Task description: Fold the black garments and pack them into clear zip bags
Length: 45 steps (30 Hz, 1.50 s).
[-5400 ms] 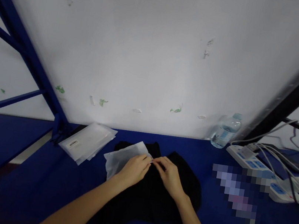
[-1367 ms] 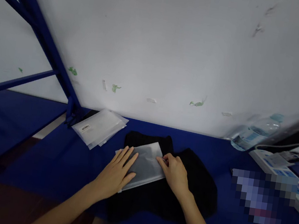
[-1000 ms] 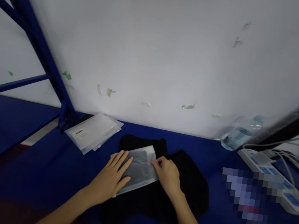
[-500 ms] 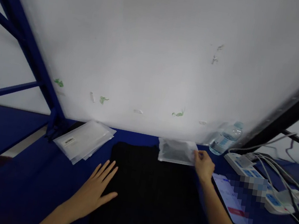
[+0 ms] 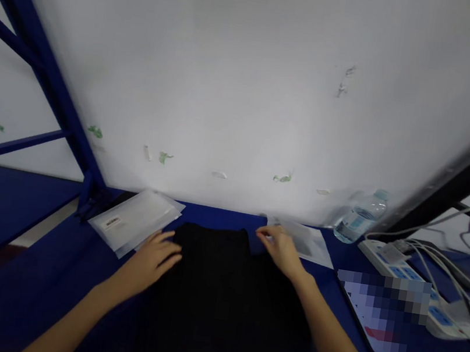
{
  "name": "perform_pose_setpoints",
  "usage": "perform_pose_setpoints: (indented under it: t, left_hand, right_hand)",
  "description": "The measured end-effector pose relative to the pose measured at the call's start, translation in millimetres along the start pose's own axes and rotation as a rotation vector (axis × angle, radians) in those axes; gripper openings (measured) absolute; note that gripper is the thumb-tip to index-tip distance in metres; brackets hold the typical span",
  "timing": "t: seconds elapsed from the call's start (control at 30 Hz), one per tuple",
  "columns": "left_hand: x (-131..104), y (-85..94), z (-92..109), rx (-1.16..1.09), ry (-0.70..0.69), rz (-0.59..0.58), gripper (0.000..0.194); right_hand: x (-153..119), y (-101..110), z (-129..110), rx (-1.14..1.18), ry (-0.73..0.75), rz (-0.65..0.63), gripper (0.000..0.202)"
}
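A black cloth (image 5: 209,290) lies spread on the blue table in the middle of the head view. My left hand (image 5: 154,258) is at its upper left corner, fingers apart and slightly bent, with nothing held. Near the cloth's upper right corner is my right hand (image 5: 275,244), thumb and forefinger close together; whether anything is between them is too small to tell. Partly behind my right hand lies a clear plastic bag (image 5: 319,247) with something dark in it. Several frosted zip bags (image 5: 136,217), the top one with a barcode label, lie at the left against the wall.
A water bottle (image 5: 360,218) stands by the wall at the right. Beside it are a white power strip (image 5: 405,275) with several cables and a phone (image 5: 366,319) with a lit screen. Blue frame bars (image 5: 50,83) rise at the left.
My right hand has let go of the clear bag and moved left to the cloth's corner; the bag has shifted right and tilted. My left hand has moved up, its fingers more bent.
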<state>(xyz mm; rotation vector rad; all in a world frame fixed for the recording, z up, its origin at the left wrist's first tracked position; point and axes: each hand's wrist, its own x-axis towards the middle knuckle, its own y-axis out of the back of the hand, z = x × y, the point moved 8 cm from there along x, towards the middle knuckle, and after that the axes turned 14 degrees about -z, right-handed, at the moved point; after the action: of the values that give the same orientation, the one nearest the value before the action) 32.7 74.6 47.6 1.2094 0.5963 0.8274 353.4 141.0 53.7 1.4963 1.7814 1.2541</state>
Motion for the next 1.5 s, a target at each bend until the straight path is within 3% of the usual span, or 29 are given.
perform_pose_setpoints:
  t: [0.1,0.27,0.47,0.57,0.67,0.77,0.9,1.03,1.17,1.3,1.43,1.5]
  left_hand:
    - [29.8,19.7,-21.5,-0.035,0.064,0.104,0.024]
    - [47.2,18.6,-38.4,-0.047,0.093,0.133,0.008]
    - [9.9,11.3,-22.1,-0.083,0.018,0.165,0.01]
    - [-13.5,-6.8,-5.8,-0.103,-0.099,0.067,0.014]
    - [-28.7,-23.1,-0.5,-0.141,-0.11,-0.03,0.014]
    - [-33.2,-25.0,-1.3,-0.143,-0.077,-0.036,0.017]
    - [-28.7,-21.3,0.4,-0.096,-0.086,-0.005,0.035]
    - [-20.8,-29.7,-1.4,-0.048,-0.088,-0.036,0.038]
    - [-23.4,-29.9,-0.8,-0.023,-0.075,-0.017,0.039]
    - [-47.4,-21.9,18.3,-0.069,-0.09,0.022,0.042]
    - [-80.3,-36.8,43.0,-0.18,-0.109,-0.107,0.038]
    - [-95.0,-51.0,50.7,-0.224,-0.13,-0.195,0.045]
  right_hand:
    - [13.2,-24.6,-34.0,0.031,0.13,-0.105,0.014]
    - [17.0,-37.7,-40.1,0.05,0.125,-0.131,0.007]
    - [-16.4,-16.7,-56.6,0.053,0.192,-0.095,0.01]
    - [-49.4,-18.9,-72.1,0.018,0.291,-0.14,0.015]
    - [-74.7,-27.4,-78.4,-0.024,0.317,-0.174,0.017]
    - [-78.8,-21.5,-69.0,-0.024,0.255,-0.112,0.018]
    - [-62.0,6.5,-27.1,-0.105,0.028,0.091,0.016]
    - [-44.4,7.2,5.8,-0.111,-0.068,0.036,0.013]
    - [-52.1,11.3,3.1,-0.062,-0.04,0.053,0.012]
    - [-84.5,16.8,-9.0,0.082,0.045,0.08,0.018]
    - [-118.2,-3.8,-18.1,0.111,0.09,-0.129,0.025]
    - [-134.5,-5.8,-20.7,0.115,0.062,-0.159,0.026]
